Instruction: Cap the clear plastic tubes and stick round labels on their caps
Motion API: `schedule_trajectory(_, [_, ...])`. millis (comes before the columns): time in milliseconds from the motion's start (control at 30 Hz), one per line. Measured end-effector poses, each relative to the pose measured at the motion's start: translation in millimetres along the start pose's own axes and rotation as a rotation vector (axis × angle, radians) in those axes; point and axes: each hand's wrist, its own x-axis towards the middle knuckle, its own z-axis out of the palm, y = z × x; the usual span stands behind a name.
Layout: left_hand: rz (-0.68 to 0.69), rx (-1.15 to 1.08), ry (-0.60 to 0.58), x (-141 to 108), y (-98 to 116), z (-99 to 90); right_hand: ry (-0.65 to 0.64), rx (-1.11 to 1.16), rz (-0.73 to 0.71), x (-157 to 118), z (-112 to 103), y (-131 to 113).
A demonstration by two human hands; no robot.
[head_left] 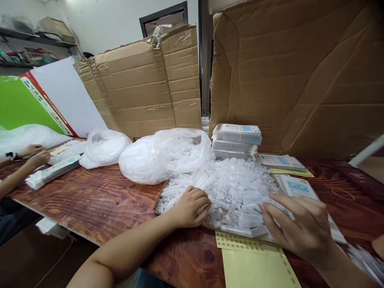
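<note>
A shallow tray [157, 197] is heaped with small clear plastic tubes and caps [232, 186]. Over its front left part rests my left hand [192, 207], fingers curled together at the tubes; whatever it may hold is hidden. My right hand [295, 224] hovers at the tray's right side, its fingers spread apart and nothing visible between them. Between the hands, a yellow sheet with round dots [255, 260] lies at the table's front edge, partly under the tray. Stacked printed packs [237, 138] stand behind the tubes, and more flat packs [297, 186] lie to the right.
White plastic bags [144, 160] lie behind and left of the tray. Large cardboard sheets [150, 84] stand along the back. At the far left, another person's hands [37, 158] are near long clear packs [55, 172]. A rubber band [342, 194] lies at the right.
</note>
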Motion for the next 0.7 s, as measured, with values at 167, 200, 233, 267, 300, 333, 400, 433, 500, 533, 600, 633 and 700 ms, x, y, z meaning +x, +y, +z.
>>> schedule_trajectory(167, [-0.073, -0.086, 0.021, -3.7, -2.3, 0.1, -0.060, 0.040, 0.046, -18.3, 0.6, -0.4])
schedule_trajectory(200, [-0.075, -0.100, 0.015, -3.6, -1.8, 1.0, -0.066, 0.043, 0.071, -20.1, 0.4, -0.5])
schedule_trajectory(233, [-0.075, -0.114, 0.009, -3.4, -1.2, 1.8, -0.072, 0.046, 0.096, -21.3, 0.4, -0.8])
schedule_trajectory(267, [-0.074, -0.127, 0.002, -3.1, -0.4, 2.4, -0.077, 0.051, 0.112, -22.0, 0.7, -1.2])
schedule_trajectory(300, [-0.074, -0.140, -0.002, -2.9, 0.3, 2.8, -0.081, 0.057, 0.117, -22.4, 1.4, -1.7])
schedule_trajectory(333, [-0.076, -0.149, 0.001, -2.7, 1.0, 2.8, -0.088, 0.065, 0.113, -22.7, 2.4, -2.2])
schedule_trajectory(400, [-0.082, -0.155, 0.021, -2.5, 1.7, 2.3, -0.101, 0.084, 0.093, -23.4, 4.6, -3.3])
schedule_trajectory(433, [-0.082, -0.154, 0.032, -2.4, 1.8, 2.0, -0.108, 0.094, 0.082, -23.8, 5.7, -3.8])
schedule_trajectory(500, [-0.080, -0.149, 0.046, -2.3, 1.8, 1.4, -0.118, 0.116, 0.067, -24.6, 7.0, -4.4])
schedule_trajectory(533, [-0.076, -0.149, 0.044, -2.1, 1.8, 1.3, -0.123, 0.124, 0.063, -24.8, 7.2, -4.5])
schedule_trajectory(600, [-0.072, -0.147, 0.029, -1.9, 2.0, 1.4, -0.131, 0.135, 0.061, -24.9, 6.9, -4.2])
schedule_trajectory(633, [-0.072, -0.144, 0.018, -1.7, 2.2, 1.5, -0.134, 0.136, 0.059, -24.8, 6.4, -3.8])
schedule_trajectory(700, [-0.074, -0.142, -0.001, -1.5, 2.6, 1.9, -0.142, 0.127, 0.054, -24.2, 5.5, -2.5])
